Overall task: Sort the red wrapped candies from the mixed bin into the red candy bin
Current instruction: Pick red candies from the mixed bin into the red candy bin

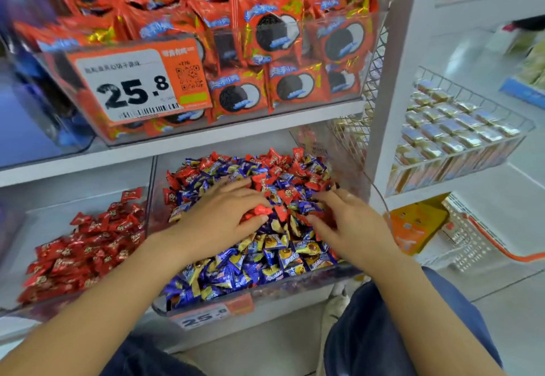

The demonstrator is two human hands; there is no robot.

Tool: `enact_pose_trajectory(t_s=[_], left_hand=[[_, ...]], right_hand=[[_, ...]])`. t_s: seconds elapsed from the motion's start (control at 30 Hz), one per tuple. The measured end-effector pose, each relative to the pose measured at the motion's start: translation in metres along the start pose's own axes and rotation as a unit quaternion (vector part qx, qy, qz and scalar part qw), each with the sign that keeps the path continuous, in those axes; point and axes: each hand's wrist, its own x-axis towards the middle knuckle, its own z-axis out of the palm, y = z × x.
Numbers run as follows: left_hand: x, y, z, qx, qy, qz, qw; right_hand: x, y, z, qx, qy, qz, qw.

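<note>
Head view showed left hand (219, 216) pinching red candies (259, 211), right hand (348, 222) raking loosely in mixed bin (324, 282) — best gather several, then carry left to red candy bin (44, 207).

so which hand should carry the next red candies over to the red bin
Left. The left hand already has red candies under its fingers and lies nearer the red candy bin, which sits left of the mixed bin. The right hand is farther away.
</note>
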Motion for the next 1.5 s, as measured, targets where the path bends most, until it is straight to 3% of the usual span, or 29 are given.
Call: enact_pose_trajectory(t_s=[0.07,0.1,0.3,0.47,0.6,0.73,0.9,1.13,1.27,1.37,1.5], left_hand=[[-0.001,0.004,0.0,-0.015,0.018,-0.007,1.0],[-0.001,0.006,0.0,-0.032,0.032,-0.01,0.999],[0.009,0.007,0.003,-0.111,0.101,-0.043,0.988],[0.014,0.01,0.001,-0.072,0.139,-0.032,0.987],[0.013,0.012,0.003,-0.075,0.177,-0.04,0.981],[0.006,0.015,-0.002,-0.172,0.222,-0.057,0.958],[0.003,0.003,-0.001,-0.231,0.243,-0.093,0.938],[-0.003,0.001,-0.009,-0.153,0.212,-0.097,0.96],[-0.011,0.013,-0.014,-0.022,0.117,-0.116,0.986],[-0.008,0.023,-0.008,0.144,0.064,-0.131,0.979],[0.0,0.027,0.001,0.187,0.035,-0.141,0.972]], right_hand=[[-0.002,0.001,0.002,-0.036,-0.101,0.029,0.994],[-0.002,0.0,0.002,-0.034,-0.108,0.03,0.993],[0.0,-0.004,0.005,0.06,-0.092,0.036,0.993],[0.002,-0.003,0.005,0.138,0.0,0.073,0.988],[0.005,-0.006,0.008,0.15,0.017,0.08,0.985],[0.008,-0.011,0.007,0.177,0.077,0.08,0.978],[0.012,-0.013,0.007,0.198,0.041,0.095,0.975],[0.015,-0.018,0.013,0.199,-0.012,0.061,0.978],[0.012,-0.022,0.017,0.173,-0.065,0.044,0.982],[0.016,-0.023,0.021,0.151,-0.064,0.042,0.986],[0.02,-0.027,0.026,0.114,-0.055,0.039,0.991]])
